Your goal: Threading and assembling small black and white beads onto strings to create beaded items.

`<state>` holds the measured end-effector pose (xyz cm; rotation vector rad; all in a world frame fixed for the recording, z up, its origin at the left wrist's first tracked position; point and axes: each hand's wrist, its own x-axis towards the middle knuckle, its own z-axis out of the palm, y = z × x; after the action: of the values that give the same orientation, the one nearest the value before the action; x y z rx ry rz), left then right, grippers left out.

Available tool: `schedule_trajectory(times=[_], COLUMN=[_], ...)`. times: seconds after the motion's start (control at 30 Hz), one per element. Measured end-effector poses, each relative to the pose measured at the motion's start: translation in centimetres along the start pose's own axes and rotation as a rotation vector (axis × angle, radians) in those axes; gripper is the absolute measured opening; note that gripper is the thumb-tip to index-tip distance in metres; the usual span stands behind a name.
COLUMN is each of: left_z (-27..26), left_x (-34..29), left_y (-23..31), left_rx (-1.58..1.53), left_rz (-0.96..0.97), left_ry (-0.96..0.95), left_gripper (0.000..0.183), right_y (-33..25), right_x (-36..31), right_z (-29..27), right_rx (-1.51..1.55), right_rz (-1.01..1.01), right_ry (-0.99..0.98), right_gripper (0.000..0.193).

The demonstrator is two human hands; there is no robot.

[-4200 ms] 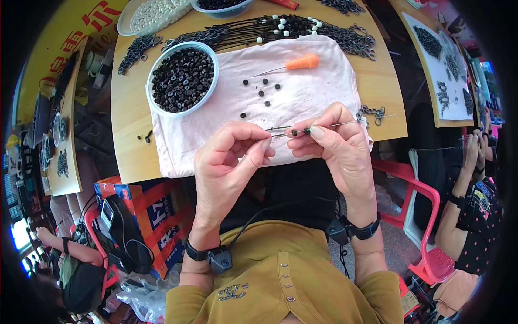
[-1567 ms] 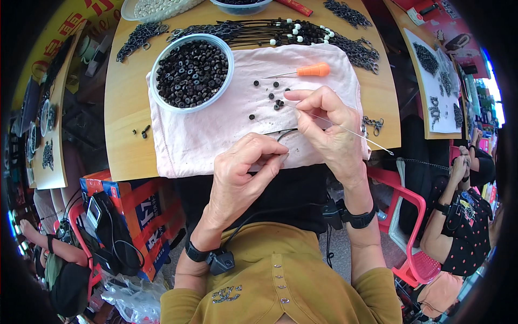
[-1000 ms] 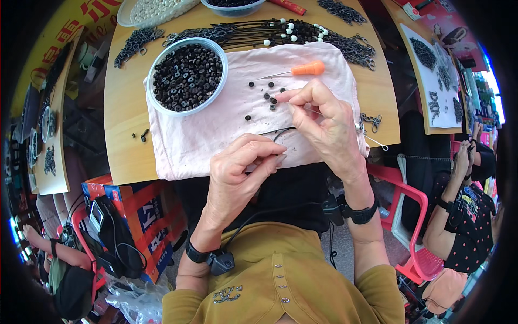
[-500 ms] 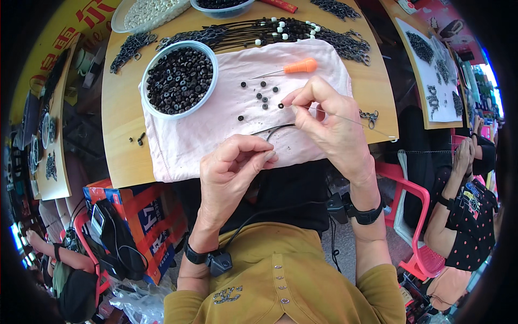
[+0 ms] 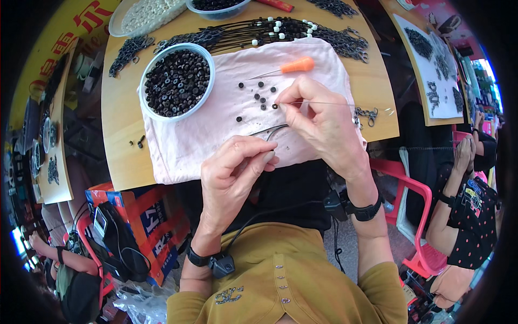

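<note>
My left hand [image 5: 237, 167] pinches a black cord [image 5: 263, 131] between thumb and forefinger, over the front of the pink cloth [image 5: 186, 148]. The cord loops up toward my right hand [image 5: 315, 116]. Closed fingertips there grip a long thin needle [image 5: 345, 103], which sticks out to the right past the knuckles. Right at those fingertips is a small black bead [image 5: 274, 106]; I cannot tell whether it is on the needle or on the cloth. Several loose black beads [image 5: 257, 97] lie just left of it. An orange-handled awl [image 5: 297, 65] rests behind them.
A round tub of black beads [image 5: 211, 75] stands on the cloth's left side. Bundles of black cords with white beads [image 5: 255, 42] and chains [image 5: 345, 46] lie across the back of the wooden table [image 5: 121, 108]. Another person sits at right by a pink chair [image 5: 415, 186].
The needle has swung up and now lies flatter across my right hand. The bead at the right fingertips has shifted slightly left. My left hand keeps its pinch on the cord.
</note>
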<state>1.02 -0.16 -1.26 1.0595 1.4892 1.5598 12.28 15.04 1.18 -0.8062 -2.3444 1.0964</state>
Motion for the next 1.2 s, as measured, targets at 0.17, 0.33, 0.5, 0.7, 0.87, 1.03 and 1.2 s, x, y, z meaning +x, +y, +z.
schedule_trajectory(times=[0.17,0.33,0.5,0.7,0.87,1.03,1.2], left_z=[-0.1,-0.2,0.0,-0.1,-0.1,-0.2,-0.1], left_x=[0.1,0.2,0.4,0.3,0.3,0.2,0.3], left_y=[0.4,0.5,0.6,0.6,0.6,0.4,0.6], left_rx=[-0.277,-0.33,-0.327,-0.326,-0.315,-0.312,-0.316], left_rz=[-0.211,-0.265,-0.276,-0.276,-0.283,-0.276,-0.284], left_ry=[0.088,0.143,0.172,0.147,0.147,0.13,0.138], left_gripper=[0.014,0.016,0.014,0.016,0.015,0.015,0.015], right_y=[0.7,0.9,-0.4,-0.3,-0.4,-0.4,-0.6], right_x=[-0.3,-0.8,-2.3,-2.7,-2.7,-2.6,-2.6], right_z=[-0.6,-0.4,-0.3,0.1,0.2,0.0,0.1], right_rx=[0.257,0.658,0.824,0.751,0.743,0.724,0.811], right_rz=[0.143,0.152,0.145,0.163,0.161,0.193,0.191], right_ry=[-0.003,0.01,-0.088,-0.107,-0.099,-0.112,-0.091], right_gripper=[0.004,0.005,0.004,0.005,0.005,0.005,0.004])
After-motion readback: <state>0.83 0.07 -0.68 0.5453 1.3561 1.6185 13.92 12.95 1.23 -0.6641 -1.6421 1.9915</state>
